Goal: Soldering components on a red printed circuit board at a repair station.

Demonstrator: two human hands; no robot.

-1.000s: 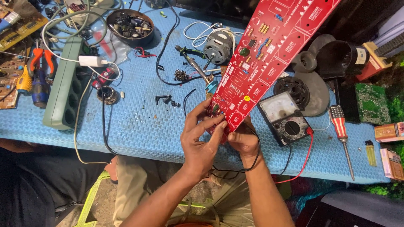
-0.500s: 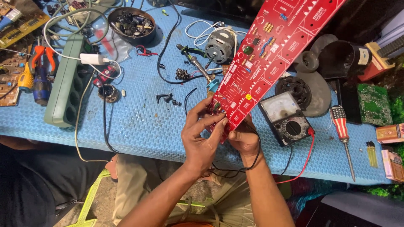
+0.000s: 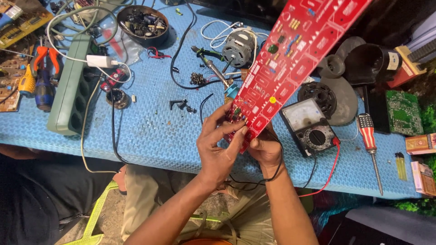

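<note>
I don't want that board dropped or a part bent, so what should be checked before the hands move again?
1. Right hand grips the red board at its lower end: ok.
2. Left hand fingertips on the board's lower corner: ok.
3. Board lifted off the table: ok.
4. Board's far end free of clutter: cannot tell, out of frame.
5. Meter leads not under the right wrist: not ok.
</note>
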